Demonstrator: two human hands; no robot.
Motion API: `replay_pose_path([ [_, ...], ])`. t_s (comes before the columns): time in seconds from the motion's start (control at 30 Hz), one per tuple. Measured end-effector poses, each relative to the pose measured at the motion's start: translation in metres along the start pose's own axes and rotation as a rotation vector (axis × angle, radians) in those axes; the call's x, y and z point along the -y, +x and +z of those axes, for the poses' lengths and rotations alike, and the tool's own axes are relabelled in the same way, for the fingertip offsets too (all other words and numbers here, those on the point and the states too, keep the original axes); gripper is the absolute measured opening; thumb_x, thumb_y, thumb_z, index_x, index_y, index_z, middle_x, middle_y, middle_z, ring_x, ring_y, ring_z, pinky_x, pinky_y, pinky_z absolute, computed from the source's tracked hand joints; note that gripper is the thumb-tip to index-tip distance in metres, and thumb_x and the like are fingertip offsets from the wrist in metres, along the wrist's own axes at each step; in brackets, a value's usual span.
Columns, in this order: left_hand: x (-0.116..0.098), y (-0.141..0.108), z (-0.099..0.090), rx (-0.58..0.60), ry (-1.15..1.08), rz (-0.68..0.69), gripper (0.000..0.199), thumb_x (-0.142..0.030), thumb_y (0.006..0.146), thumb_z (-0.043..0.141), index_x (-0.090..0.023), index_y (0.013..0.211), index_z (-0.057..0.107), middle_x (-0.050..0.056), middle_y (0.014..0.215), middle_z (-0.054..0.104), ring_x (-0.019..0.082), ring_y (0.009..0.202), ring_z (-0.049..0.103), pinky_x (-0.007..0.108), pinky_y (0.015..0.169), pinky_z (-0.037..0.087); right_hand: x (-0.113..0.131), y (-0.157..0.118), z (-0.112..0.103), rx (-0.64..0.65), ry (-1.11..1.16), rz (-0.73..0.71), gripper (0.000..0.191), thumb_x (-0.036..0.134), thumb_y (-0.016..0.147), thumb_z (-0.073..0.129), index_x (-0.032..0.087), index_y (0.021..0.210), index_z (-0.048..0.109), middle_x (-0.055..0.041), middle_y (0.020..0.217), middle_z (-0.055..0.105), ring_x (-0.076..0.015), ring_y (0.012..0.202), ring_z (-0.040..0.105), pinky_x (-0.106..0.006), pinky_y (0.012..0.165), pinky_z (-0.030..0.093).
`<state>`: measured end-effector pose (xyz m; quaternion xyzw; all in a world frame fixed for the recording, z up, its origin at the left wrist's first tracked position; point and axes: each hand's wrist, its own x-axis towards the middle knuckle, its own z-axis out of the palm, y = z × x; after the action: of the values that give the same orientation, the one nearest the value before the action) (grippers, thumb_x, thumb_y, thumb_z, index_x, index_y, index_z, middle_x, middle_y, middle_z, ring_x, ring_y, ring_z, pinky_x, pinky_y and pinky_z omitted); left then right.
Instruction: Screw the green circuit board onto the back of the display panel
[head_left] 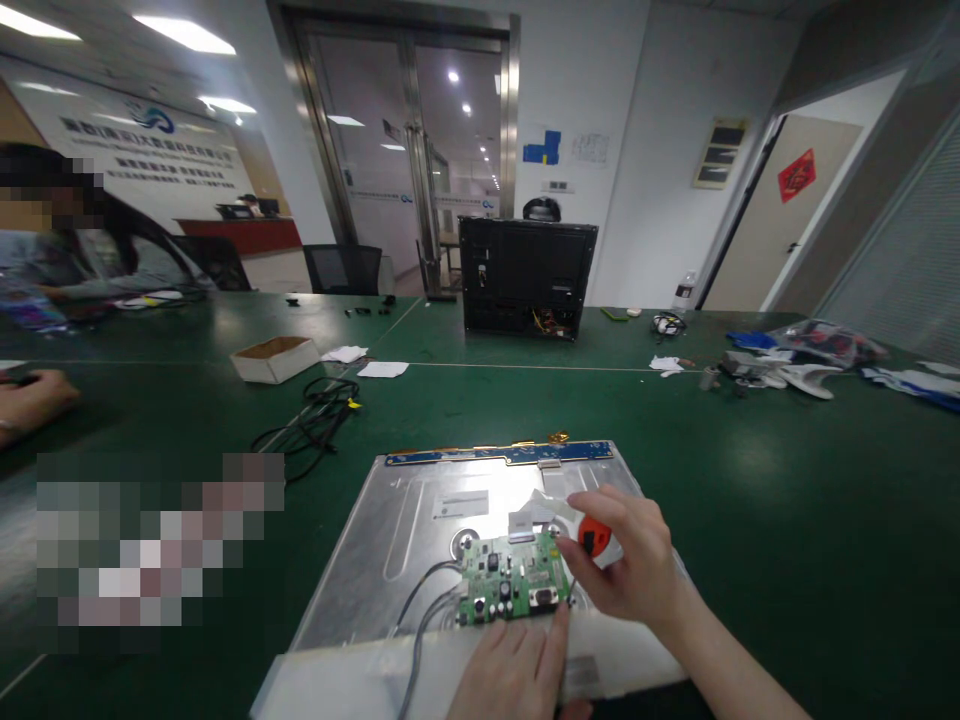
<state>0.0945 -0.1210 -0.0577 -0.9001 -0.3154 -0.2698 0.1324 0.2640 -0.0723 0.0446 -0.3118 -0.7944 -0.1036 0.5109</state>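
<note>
The right hand (630, 560) was partly curled, with a round orange handle (592, 537), perhaps a screwdriver's, held between thumb and fingers above the right edge of a green circuit board (491, 575). The left hand (510, 675) was laid open and palm down, its fingertips set against the board's near edge, presumably so that the board would be steadied; nothing was seen to be grasped by it. The board was placed near the middle of a flat metal panel (360, 570), its underside perhaps supported that way.

The panel's near part was covered by a white sheet (337, 675), crossed by a grey cable (420, 650) from the board's left side. Access from the near side was partly blocked by the left hand, and a loose pale strip (551, 505) was bunched close to the right fingertips. A blue circuit strip (525, 453) was fixed along the panel's far edge.

Beyond, on the green table (465, 405), black cables (311, 425) were tangled to the left, near an open white box (276, 360). A black casing (529, 275) was stood upright farther back, its wires exposed. At far left, another person (97, 240) was seated.
</note>
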Motion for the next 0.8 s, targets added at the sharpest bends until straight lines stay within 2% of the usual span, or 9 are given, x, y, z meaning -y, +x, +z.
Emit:
replay_pose_path([
  [0.1, 0.0001, 0.0009, -0.0011, 0.003, -0.004, -0.007, 0.047, -0.045, 0.1, 0.028, -0.008, 0.114, 0.053, 0.005, 0.073, 0.067, 0.017, 0.06, 0.062, 0.028, 0.058, 0.046, 0.0003, 0.0, -0.0026, 0.03, 0.065, 0.006, 0.026, 0.022, 0.083, 0.049, 0.017, 0.108, 0.05, 0.0011, 0.064, 0.054, -0.015, 0.051, 0.052, -0.027, 0.048, 0.039],
  [0.27, 0.0009, 0.0026, -0.0015, 0.006, -0.013, 0.0, 0.049, -0.047, 0.1, 0.027, -0.008, 0.115, 0.052, 0.005, 0.074, 0.067, 0.017, 0.061, 0.062, 0.028, 0.058, 0.046, 0.0015, 0.0019, -0.0063, 0.046, 0.145, 0.022, 0.036, 0.016, 0.078, 0.041, 0.016, 0.113, 0.049, -0.0041, 0.075, 0.061, -0.0183, 0.063, 0.06, -0.029, 0.052, 0.044],
  [0.4, 0.0009, 0.0014, -0.0014, 0.026, 0.001, 0.014, 0.052, -0.045, 0.101, 0.02, -0.006, 0.116, 0.05, 0.006, 0.073, 0.067, 0.018, 0.06, 0.062, 0.029, 0.055, 0.046, 0.0027, 0.0029, -0.0056, 0.028, 0.109, 0.023, 0.038, 0.013, 0.076, 0.042, 0.016, 0.113, 0.049, -0.0022, 0.072, 0.06, -0.0161, 0.058, 0.058, -0.028, 0.051, 0.043],
  [0.53, 0.0005, -0.0008, -0.0009, 0.063, 0.005, 0.014, 0.052, -0.046, 0.101, 0.022, -0.005, 0.119, 0.048, 0.006, 0.074, 0.066, 0.018, 0.06, 0.061, 0.029, 0.056, 0.045, 0.0024, 0.0016, -0.0034, -0.004, 0.062, 0.009, 0.037, 0.011, 0.075, 0.046, 0.017, 0.111, 0.048, 0.0014, 0.066, 0.056, -0.0134, 0.051, 0.052, -0.026, 0.047, 0.04],
  [0.8, 0.0006, 0.0017, -0.0007, 0.02, 0.004, 0.003, 0.05, -0.046, 0.1, 0.025, -0.007, 0.117, 0.05, 0.004, 0.069, 0.065, 0.018, 0.058, 0.061, 0.028, 0.055, 0.044, -0.001, -0.0013, 0.0003, -0.005, 0.014, 0.004, 0.027, 0.012, 0.08, 0.052, 0.019, 0.106, 0.05, 0.0034, 0.062, 0.054, -0.0118, 0.048, 0.049, -0.025, 0.046, 0.037],
])
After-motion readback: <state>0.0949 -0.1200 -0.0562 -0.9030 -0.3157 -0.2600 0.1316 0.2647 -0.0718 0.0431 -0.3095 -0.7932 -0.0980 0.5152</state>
